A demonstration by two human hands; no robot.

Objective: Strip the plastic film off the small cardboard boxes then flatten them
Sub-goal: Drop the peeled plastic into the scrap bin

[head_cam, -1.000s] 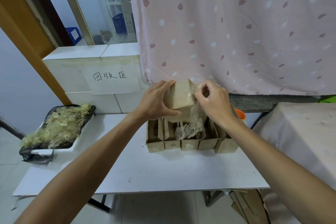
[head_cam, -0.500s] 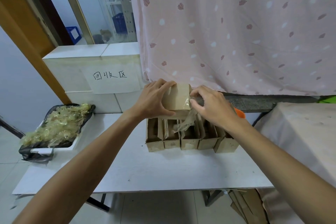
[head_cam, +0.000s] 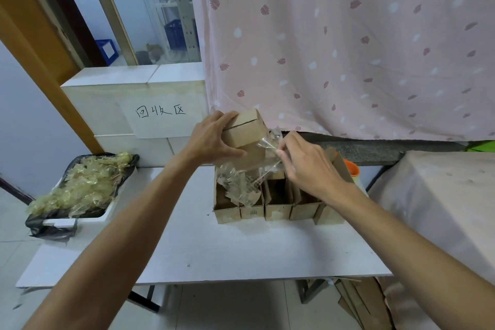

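My left hand grips a small brown cardboard box held tilted above a row of open cardboard boxes on the white table. Clear plastic film hangs crumpled from the held box down over the left boxes of the row. My right hand pinches the film at the box's right side with thumb and fingertips.
A tray lined with a black bag holds a heap of stripped film at the table's left end. White foam boxes with a handwritten label stand behind. An orange object sits behind the row. Flattened cardboard lies under the table's right side.
The held box has tilted and lifted a little to the left. My right hand has pulled the film down and to the right, so more film hangs loose over the row.
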